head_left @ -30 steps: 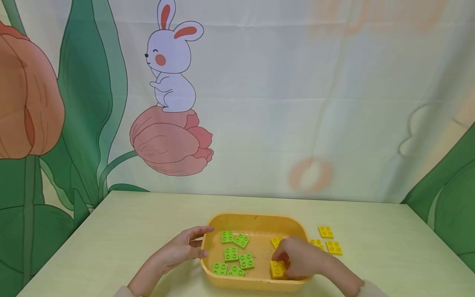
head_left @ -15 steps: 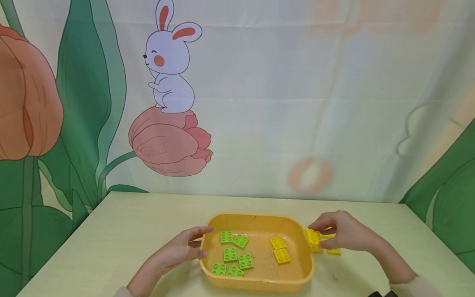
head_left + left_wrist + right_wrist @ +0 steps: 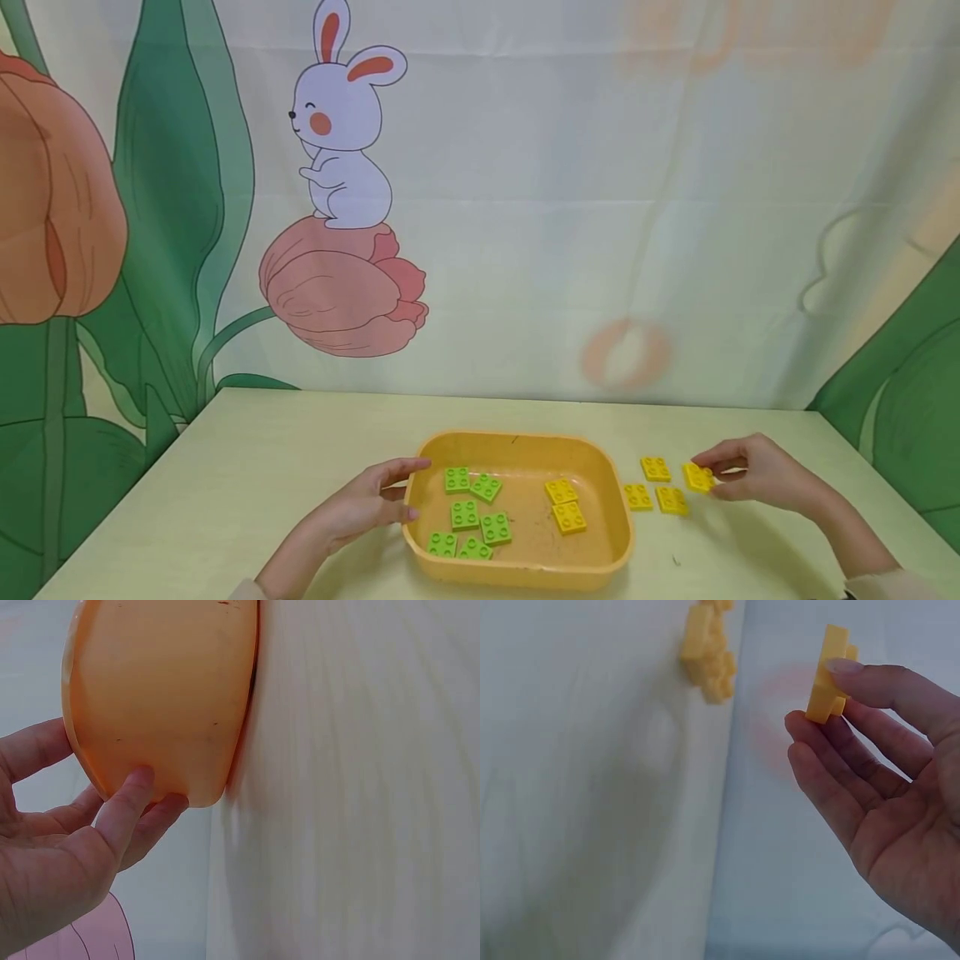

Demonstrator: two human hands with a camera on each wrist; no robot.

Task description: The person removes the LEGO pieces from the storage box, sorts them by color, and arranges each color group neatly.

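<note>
My right hand [image 3: 768, 479] pinches a yellow toy building block [image 3: 698, 477] between thumb and fingers, right of the tub. The right wrist view shows that block [image 3: 827, 675] held on edge, raised off the table. Several other yellow blocks [image 3: 671, 501] lie on the table just left of this hand. At the tub's left end my left hand [image 3: 363, 500] holds the orange-yellow plastic tub [image 3: 517, 575]; the left wrist view has its fingers [image 3: 127, 802] against the outer wall. Inside the tub, green blocks [image 3: 465, 515] lie to the left and two yellow blocks [image 3: 569, 517] to the right.
The pale wooden table [image 3: 300, 433] runs back to a printed cloth [image 3: 510, 250] with a rabbit and tulips. The tub's right rim [image 3: 628, 533] stands close to the nearest loose yellow block [image 3: 638, 497].
My right hand has taken a yellow block out of the tub and carried it right, past the loose yellow blocks. My left hand has stayed at the tub's left end.
</note>
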